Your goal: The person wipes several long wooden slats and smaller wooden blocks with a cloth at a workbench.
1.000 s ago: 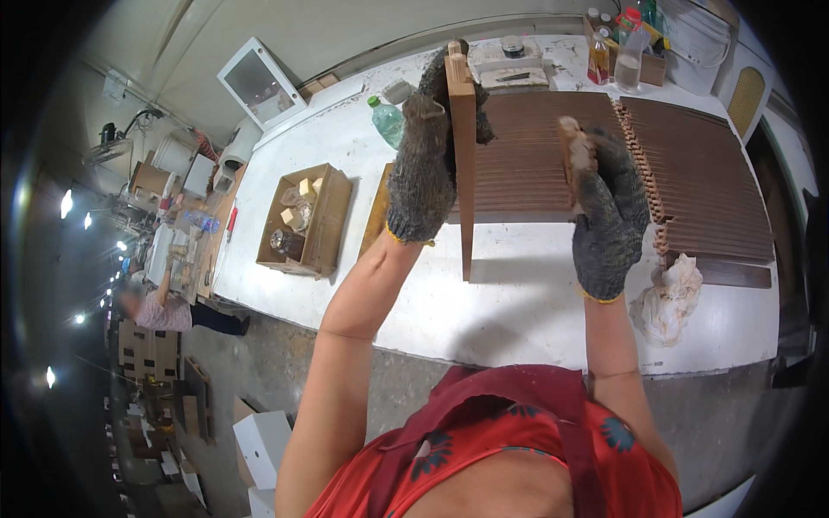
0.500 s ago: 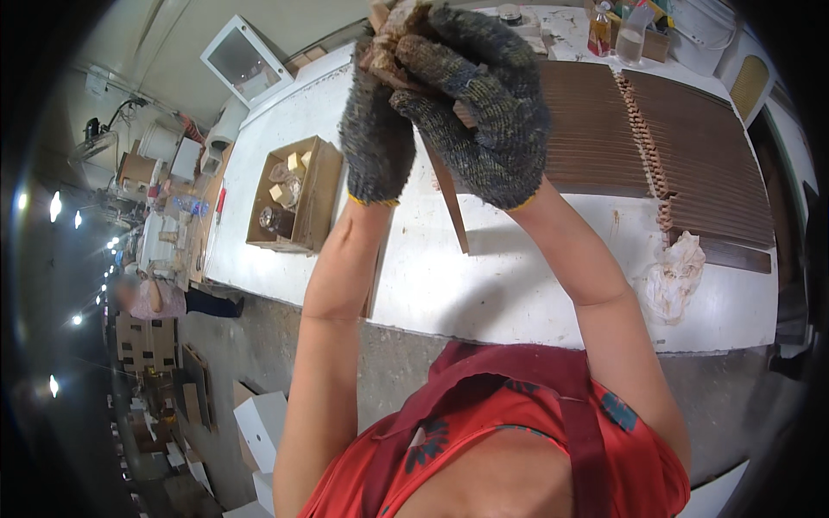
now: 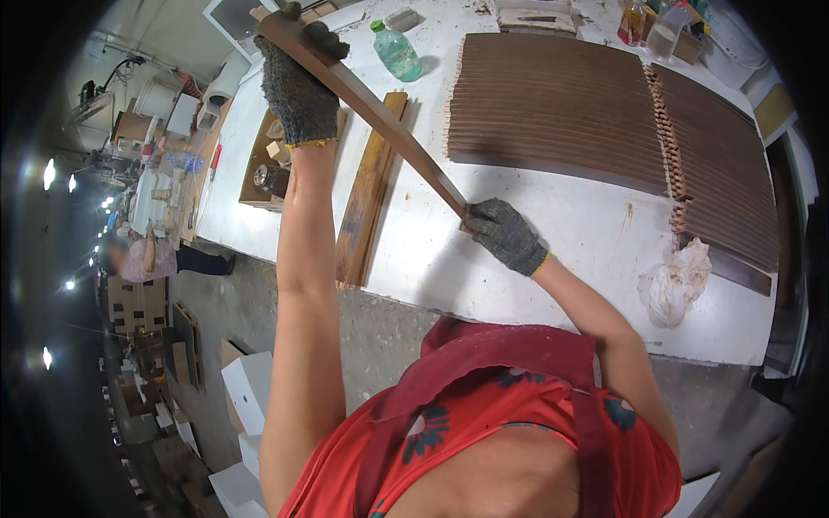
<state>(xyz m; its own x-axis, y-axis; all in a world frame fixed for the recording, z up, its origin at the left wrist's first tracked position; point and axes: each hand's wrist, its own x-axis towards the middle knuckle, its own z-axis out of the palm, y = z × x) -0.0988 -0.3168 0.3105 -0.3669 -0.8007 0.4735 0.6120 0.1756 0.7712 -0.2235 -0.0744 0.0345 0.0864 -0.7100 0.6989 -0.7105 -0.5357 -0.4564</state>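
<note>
A long brown wooden strip (image 3: 393,129) slants above the white table, its far end up at the left and its near end toward the middle. My left hand (image 3: 302,86), in a dark knit glove with yellow trim, is closed around its far part. Bent fingers show over the strip's upper side. At the near end my right hand (image 3: 508,233), gloved alike, is closed on the tip; its palm is hidden. Below the strip, a yellow-stained wooden bar (image 3: 363,216) lies on the table. Rows of brown strips (image 3: 553,108) lie side by side to the right.
A box (image 3: 257,177) holding a jar and pale blocks stands at the left, partly behind my left arm. A green bottle (image 3: 397,53) lies farther back. A crumpled white cloth (image 3: 678,285) rests near the right front edge. Another person (image 3: 151,259) is far off left.
My hands, close together at the top before, are now apart along the strip. The left hand moved left; the right came down to the near end. The stained bar and bottle now show.
</note>
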